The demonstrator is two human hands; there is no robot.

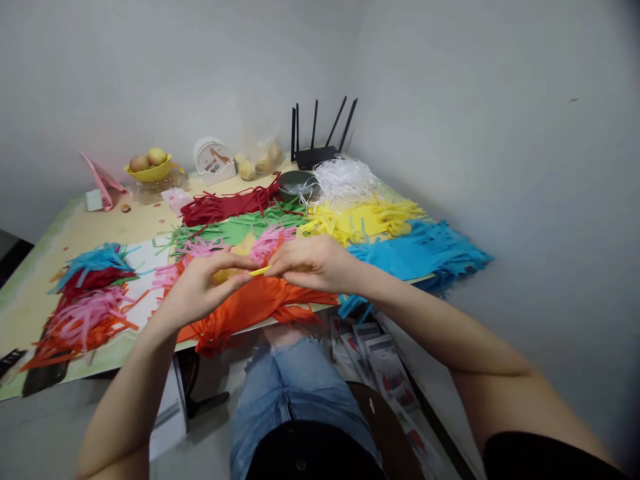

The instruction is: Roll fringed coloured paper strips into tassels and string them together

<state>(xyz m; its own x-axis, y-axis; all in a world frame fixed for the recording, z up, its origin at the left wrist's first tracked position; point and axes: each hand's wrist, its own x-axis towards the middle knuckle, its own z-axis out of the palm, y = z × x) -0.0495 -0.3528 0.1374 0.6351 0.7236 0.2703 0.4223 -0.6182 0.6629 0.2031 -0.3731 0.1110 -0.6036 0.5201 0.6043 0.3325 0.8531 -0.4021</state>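
My left hand (203, 287) and my right hand (313, 261) meet over the table's front edge and pinch a thin yellow paper strip (260, 271) between their fingertips. Right beneath them lies a heap of orange paper strips (250, 308) that droops over the edge. Pink strips (270, 241) lie just behind my hands. To the right spreads a blue pile (425, 252), with yellow strips (365, 219) behind it.
Green (235, 230), dark red (225, 205) and white (345, 177) strips cover the back of the table (80, 230). A mixed heap of strips (87, 300) lies left. A router (317, 157), a yellow fruit bowl (150, 170) and a round tub (213, 160) stand against the wall.
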